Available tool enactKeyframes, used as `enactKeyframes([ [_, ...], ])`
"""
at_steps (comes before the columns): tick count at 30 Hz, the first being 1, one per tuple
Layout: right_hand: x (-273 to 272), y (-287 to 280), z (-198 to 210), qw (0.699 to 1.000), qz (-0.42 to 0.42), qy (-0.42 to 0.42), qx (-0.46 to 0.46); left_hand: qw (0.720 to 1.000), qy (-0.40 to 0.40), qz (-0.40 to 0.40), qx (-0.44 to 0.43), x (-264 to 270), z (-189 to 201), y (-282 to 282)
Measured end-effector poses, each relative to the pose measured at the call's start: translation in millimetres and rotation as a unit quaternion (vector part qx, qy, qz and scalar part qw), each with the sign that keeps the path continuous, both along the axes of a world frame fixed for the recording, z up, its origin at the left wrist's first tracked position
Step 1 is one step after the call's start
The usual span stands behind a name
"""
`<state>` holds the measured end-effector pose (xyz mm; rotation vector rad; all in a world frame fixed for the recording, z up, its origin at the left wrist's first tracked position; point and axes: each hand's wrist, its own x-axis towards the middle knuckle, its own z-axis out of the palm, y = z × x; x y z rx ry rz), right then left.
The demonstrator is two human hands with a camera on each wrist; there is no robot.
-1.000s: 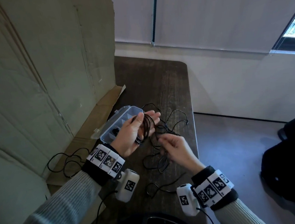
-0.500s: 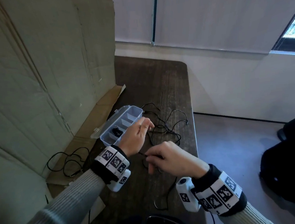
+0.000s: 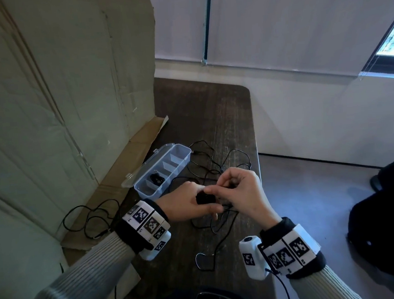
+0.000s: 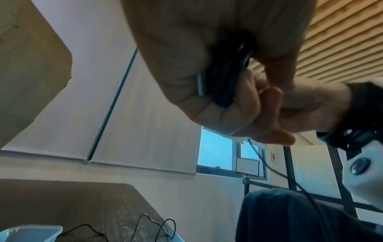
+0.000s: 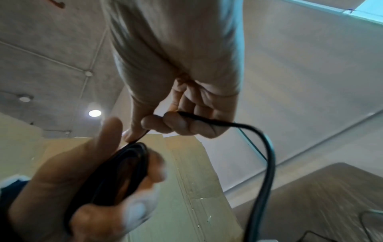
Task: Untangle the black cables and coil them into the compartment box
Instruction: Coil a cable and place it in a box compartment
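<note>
My left hand [image 3: 190, 203] holds a small black cable coil [image 3: 204, 197] above the dark table [image 3: 202, 115]; in the right wrist view the coil [image 5: 122, 173] lies between its thumb and fingers. My right hand [image 3: 236, 188] meets it and pinches the free strand of the same cable [image 5: 207, 120], which arcs down to the right. Loose black cable [image 3: 218, 164] lies tangled on the table beyond and below the hands. The clear compartment box [image 3: 162, 169] stands open to the left, with a black coil [image 3: 157, 178] in one compartment.
A large cardboard sheet [image 3: 64, 93] stands along the left, its flap on the table under another black cable [image 3: 90, 219]. The table's right edge [image 3: 255, 144] drops to the floor. A dark object [image 3: 390, 216] sits at the right.
My left hand turned palm down and closed round the coil. My right hand rose from the loose cable to meet it, bringing the strand up. Both hands shifted right.
</note>
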<state>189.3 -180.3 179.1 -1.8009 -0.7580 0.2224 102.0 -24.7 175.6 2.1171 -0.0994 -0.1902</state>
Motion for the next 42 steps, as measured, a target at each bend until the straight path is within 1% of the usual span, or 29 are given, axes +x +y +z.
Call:
enactKeyframes([
  [2, 4.7, -0.7, -5.8, 0.999, 0.014, 0.046, 0.021, 0.999, 0.015, 0.007, -0.051, -4.7, 1.7, -1.5],
  [5, 12.5, -4.8, -13.7, 0.993, 0.009, 0.104, 0.052, 0.985, -0.013, 0.068, -0.158, -10.1, 2.6, 0.8],
  [7, 16.1, -8.5, -20.4, 0.99, 0.013, 0.126, 0.062, 0.96, -0.021, 0.135, -0.244, -10.5, 2.5, 4.3],
  [9, 16.6, -10.7, -29.0, 0.987, 0.026, 0.145, 0.068, 0.927, 0.007, 0.187, -0.325, -9.7, 2.7, 3.3],
  [10, 15.1, -10.5, -32.2, 0.986, 0.031, 0.149, 0.065, 0.917, 0.018, 0.207, -0.34, -9.0, 2.3, 2.3],
  [12, 9.9, -7.1, -36.8, 0.985, 0.029, 0.159, 0.064, 0.902, 0.014, 0.242, -0.358, -5.4, 0.4, 2.0],
  [15, 0.1, -1.4, -40.4, 0.977, 0.035, 0.194, 0.077, 0.86, -0.018, 0.279, -0.428, 0.2, 0.7, 4.6],
  [16, -3.1, 0.0, -41.0, 0.975, 0.044, 0.203, 0.08, 0.848, -0.028, 0.285, -0.446, 1.8, 0.9, 5.1],
  [18, -8.5, 2.9, -44.1, 0.971, 0.057, 0.22, 0.073, 0.836, -0.041, 0.28, -0.471, 3.9, 1.0, 4.1],
  [20, -12.2, 5.8, -47.2, 0.972, 0.07, 0.22, 0.038, 0.826, -0.056, 0.27, -0.491, 5.8, 3.0, 3.7],
  [22, -15.8, 6.6, -49.0, 0.975, 0.116, 0.189, -0.031, 0.816, -0.067, 0.263, -0.51, 8.8, 6.7, 5.6],
  [23, -17.8, 6.2, -48.6, 0.97, 0.149, 0.182, -0.059, 0.809, -0.073, 0.265, -0.52, 10.7, 8.7, 6.7],
  [25, -22.6, 4.4, -42.5, 0.954, 0.204, 0.207, -0.077, 0.792, -0.084, 0.284, -0.533, 14.2, 10.7, 9.0],
  [26, -24.2, 3.1, -37.2, 0.949, 0.223, 0.205, -0.084, 0.791, -0.091, 0.303, -0.524, 16.1, 9.8, 10.5],
  [27, -25.1, 2.0, -31.1, 0.949, 0.239, 0.179, -0.098, 0.802, -0.101, 0.325, -0.49, 17.5, 8.7, 11.5],
  [28, -25.8, 0.9, -24.7, 0.951, 0.253, 0.135, -0.119, 0.826, -0.114, 0.344, -0.433, 19.8, 4.8, 13.7],
  [30, -26.9, -0.9, -12.8, 0.945, 0.284, 0.04, -0.157, 0.886, -0.148, 0.338, -0.28, 22.1, -2.5, 15.1],
  [31, -28.0, -1.0, -6.5, 0.94, 0.294, 0.004, -0.172, 0.916, -0.164, 0.313, -0.189, 21.9, -7.0, 15.1],
  [32, -28.0, -0.4, -0.5, 0.939, 0.294, -0.024, -0.178, 0.94, -0.17, 0.278, -0.099, 19.8, -9.9, 13.3],
  [33, -27.4, -0.1, 5.2, 0.941, 0.284, -0.047, -0.175, 0.956, -0.16, 0.242, -0.027, 16.8, -11.8, 10.5],
  [34, -26.0, 0.2, 9.9, 0.947, 0.264, -0.072, -0.169, 0.967, -0.143, 0.212, 0.008, 13.0, -11.9, 7.5],
  [35, -23.7, 0.6, 13.2, 0.954, 0.234, -0.094, -0.16, 0.974, -0.122, 0.191, 0.011, 9.7, -10.9, 4.3],
  [36, -20.6, 0.6, 14.3, 0.964, 0.196, -0.108, -0.144, 0.979, -0.099, 0.178, -0.003, 8.5, -10.2, 2.4],
  [38, -13.9, 1.0, 10.8, 0.981, 0.123, -0.115, -0.099, 0.982, -0.048, 0.176, -0.043, 5.5, -3.7, -1.9],
  [39, -10.9, 1.3, 8.0, 0.987, 0.088, -0.112, -0.076, 0.984, -0.029, 0.169, -0.05, 3.9, -1.3, -4.0],
  [41, -4.4, 2.0, 1.4, 0.995, 0.022, -0.084, -0.037, 0.994, -0.04, 0.1, -0.007, 1.7, -2.3, -4.6],
  [42, -1.1, 1.9, -1.3, 0.998, 0.003, -0.06, -0.025, 0.996, -0.049, 0.067, 0.02, 0.4, -2.7, -3.9],
])
